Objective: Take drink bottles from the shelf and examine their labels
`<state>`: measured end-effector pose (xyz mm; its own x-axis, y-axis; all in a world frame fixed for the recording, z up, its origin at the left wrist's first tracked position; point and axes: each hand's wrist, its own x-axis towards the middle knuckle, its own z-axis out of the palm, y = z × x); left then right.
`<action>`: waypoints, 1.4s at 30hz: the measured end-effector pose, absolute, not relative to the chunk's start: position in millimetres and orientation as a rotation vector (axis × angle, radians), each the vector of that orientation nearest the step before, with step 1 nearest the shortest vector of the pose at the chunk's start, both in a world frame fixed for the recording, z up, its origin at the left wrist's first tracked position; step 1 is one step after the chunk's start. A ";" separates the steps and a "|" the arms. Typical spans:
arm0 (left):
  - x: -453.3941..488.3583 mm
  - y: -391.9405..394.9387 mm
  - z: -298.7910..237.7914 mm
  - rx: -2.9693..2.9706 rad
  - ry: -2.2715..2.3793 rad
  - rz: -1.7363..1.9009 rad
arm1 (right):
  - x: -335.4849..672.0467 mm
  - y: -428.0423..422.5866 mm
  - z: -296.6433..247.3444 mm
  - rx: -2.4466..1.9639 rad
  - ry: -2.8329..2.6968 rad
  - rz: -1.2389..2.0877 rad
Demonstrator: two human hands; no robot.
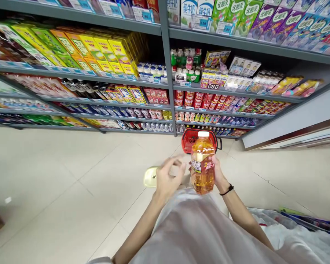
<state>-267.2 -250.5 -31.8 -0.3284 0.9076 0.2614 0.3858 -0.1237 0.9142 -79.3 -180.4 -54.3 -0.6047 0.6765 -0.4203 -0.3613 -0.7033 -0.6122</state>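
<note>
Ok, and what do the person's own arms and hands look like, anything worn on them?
Both hands are bare: no gloves, and no rings that I can make out. The left hand is motion-blurred. The right hand has a thin black band at the wrist. Both forearms are uncovered, with no sleeves over them. There is no watch on either wrist.

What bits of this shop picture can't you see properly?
Head view, all of it:
Red basket: the bottle hides its middle, so its contents stay unknown.
Right hand: fingers wrapped behind the bottle.
Pale object on the floor: half covered by the blurred left hand.
Cartons on the top shelf: cut off by the upper edge.
Price tags: too small to read.
</note>
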 end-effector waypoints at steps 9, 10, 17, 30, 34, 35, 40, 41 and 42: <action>-263.5 -202.7 -55.7 0.192 0.856 1.380 | -113.7 -224.1 -62.1 -1.101 -0.475 2.343; -263.6 -202.8 -54.1 0.108 0.855 1.415 | -110.0 -226.6 -64.1 -1.057 -0.435 2.446; -280.8 -203.2 -40.7 0.142 0.698 1.648 | -87.2 -248.2 -75.8 -0.837 -0.424 2.707; -336.3 -206.5 -57.8 0.111 0.619 1.597 | -99.9 -269.2 -56.3 -1.129 -1.042 2.037; -334.0 -204.5 -65.8 0.043 0.635 1.634 | -93.9 -252.7 -52.8 -1.182 -1.257 1.777; -333.9 -203.5 -67.9 0.017 0.625 1.642 | -92.2 -247.8 -50.5 -1.170 -1.358 1.712; -337.3 -199.8 -76.8 -0.056 0.575 1.689 | -87.7 -240.0 -43.8 -1.127 -1.874 1.341; -338.8 -200.1 -78.1 -0.066 0.574 1.682 | -87.8 -241.9 -44.8 -1.135 -1.921 1.286; -340.4 -201.0 -79.1 -0.076 0.572 1.672 | -88.2 -244.4 -46.6 -1.143 -1.946 1.250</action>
